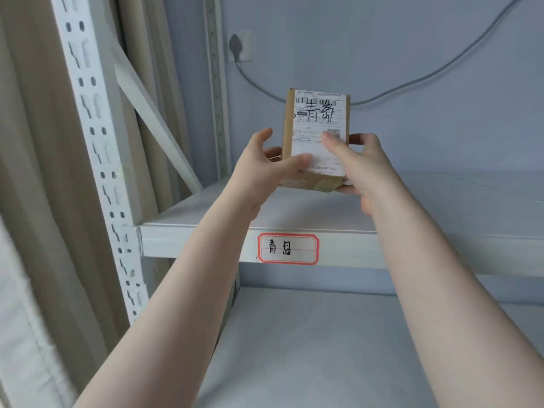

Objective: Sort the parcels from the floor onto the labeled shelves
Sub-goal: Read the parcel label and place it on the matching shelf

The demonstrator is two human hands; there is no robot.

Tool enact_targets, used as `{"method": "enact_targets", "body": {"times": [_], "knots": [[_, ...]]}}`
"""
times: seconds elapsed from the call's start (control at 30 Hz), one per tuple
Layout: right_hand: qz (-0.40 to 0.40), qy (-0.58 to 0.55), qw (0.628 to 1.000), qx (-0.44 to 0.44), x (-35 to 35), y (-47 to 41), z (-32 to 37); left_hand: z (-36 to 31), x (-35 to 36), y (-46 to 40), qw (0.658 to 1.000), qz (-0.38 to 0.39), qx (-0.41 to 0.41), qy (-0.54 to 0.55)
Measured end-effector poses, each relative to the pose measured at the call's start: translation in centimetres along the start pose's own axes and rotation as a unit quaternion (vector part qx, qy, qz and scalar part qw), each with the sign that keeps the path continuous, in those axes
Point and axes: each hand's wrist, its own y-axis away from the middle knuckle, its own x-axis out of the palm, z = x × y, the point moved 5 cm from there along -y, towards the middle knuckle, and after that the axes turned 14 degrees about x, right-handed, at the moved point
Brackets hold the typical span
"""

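The person's left hand (262, 164) grips the lower left side of a small cardboard parcel (316, 136), thumb laid across its face and fingers curled behind. The right hand (357, 166) holds the lower right side in the same way, thumb pressed on the shipping label (319, 134) and fingers wrapped under the bottom corner. Both hands are thus closed on the parcel, which stands upright with its label toward the person, over the upper shelf (412, 207) and well back from its front edge; whether its base touches the board cannot be told, since the hands cover it. The label bears large handwritten characters. A red-bordered tag (288, 248) on the shelf's front edge carries handwriting that appears to match, so the placing step is judged to be in hand and at the correct level. The next move calls for settling the base flat on the board, then releasing both hands without tipping the tall, narrow box. The lower shelf (338, 348) shows nothing on it. A grey cable (412, 81) hangs along the wall behind.
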Motion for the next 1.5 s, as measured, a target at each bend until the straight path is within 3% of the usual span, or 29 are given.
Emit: {"method": "enact_targets", "body": {"times": [0.13,0.33,0.53,0.83,1.5], "knots": [[0.012,0.048,0.998,0.024,0.7,-1.6,0.5,2.1,-0.5,-2.4,0.995,0.099,0.014,-0.022],[0.077,0.140,0.987,0.018,1.3,-2.8,0.1,4.7,-0.7,-4.7,0.997,0.073,-0.015,-0.010],[0.079,0.205,0.975,0.036,0.2,-4.8,0.1,6.0,-0.3,-6.4,0.993,0.100,-0.058,-0.016],[0.097,0.233,0.965,0.068,-0.1,-7.1,-0.9,8.2,1.3,-8.6,0.986,0.124,-0.088,-0.073],[0.043,0.218,0.973,0.066,0.3,-11.0,-4.1,11.9,2.3,-9.3,0.977,0.119,-0.107,-0.144]]}}
